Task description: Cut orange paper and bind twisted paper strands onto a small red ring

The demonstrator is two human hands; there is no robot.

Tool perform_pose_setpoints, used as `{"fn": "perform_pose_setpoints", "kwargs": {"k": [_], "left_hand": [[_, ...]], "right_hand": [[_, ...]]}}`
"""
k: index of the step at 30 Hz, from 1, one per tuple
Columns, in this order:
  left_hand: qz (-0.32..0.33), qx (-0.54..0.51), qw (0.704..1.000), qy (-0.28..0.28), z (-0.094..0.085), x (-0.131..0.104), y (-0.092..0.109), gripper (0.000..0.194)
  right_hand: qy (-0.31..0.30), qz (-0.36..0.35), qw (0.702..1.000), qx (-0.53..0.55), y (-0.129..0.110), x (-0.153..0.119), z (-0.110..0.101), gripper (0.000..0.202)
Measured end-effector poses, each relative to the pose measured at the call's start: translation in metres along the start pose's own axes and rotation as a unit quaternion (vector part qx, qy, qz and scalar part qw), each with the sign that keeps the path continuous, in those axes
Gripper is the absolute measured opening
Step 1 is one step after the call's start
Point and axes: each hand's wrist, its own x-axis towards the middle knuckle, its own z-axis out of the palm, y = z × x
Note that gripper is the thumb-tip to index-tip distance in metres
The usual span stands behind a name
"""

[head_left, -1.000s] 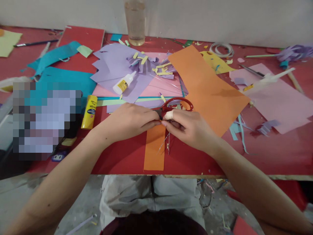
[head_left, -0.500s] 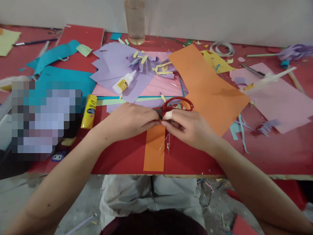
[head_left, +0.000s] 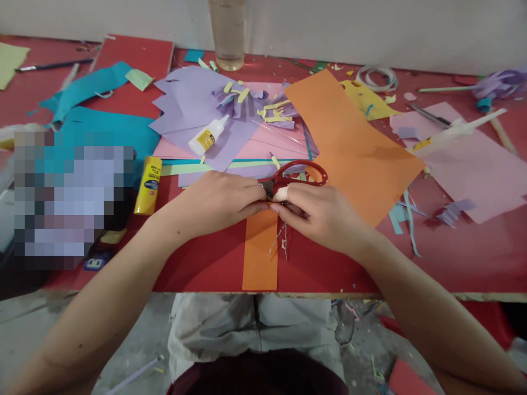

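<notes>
An orange paper strip [head_left: 261,252] lies lengthwise toward the table's front edge. Its far end is pinched by my left hand [head_left: 226,200] and my right hand [head_left: 317,211], whose fingertips meet over it. White tape or a bandage wraps one finger of the right hand. Just beyond the fingertips lie red-handled scissors [head_left: 302,171], their blades partly hidden by my hands. Thin twisted string [head_left: 284,241] rests beside the strip, below the right hand. A large orange sheet [head_left: 349,148] spreads out behind my right hand.
A yellow glue stick [head_left: 148,185] lies left of my hands, and a white glue bottle [head_left: 208,135] rests on purple paper [head_left: 189,99]. A clear bottle [head_left: 228,35] stands by the wall. Pink sheets [head_left: 473,175] and a craft knife [head_left: 430,115] lie right.
The view has shifted slightly. Both hands keep their pinch on the strip's far end, with hardly any visible movement.
</notes>
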Motion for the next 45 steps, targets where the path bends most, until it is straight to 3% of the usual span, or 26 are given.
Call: {"fn": "perform_pose_setpoints", "kwargs": {"k": [45], "left_hand": [[-0.033, -0.019, 0.998, -0.053, -0.0069, 0.0014, 0.0056, 0.022]], "right_hand": [[-0.013, -0.023, 0.998, -0.049, -0.0005, -0.0003, -0.0023, 0.016]]}}
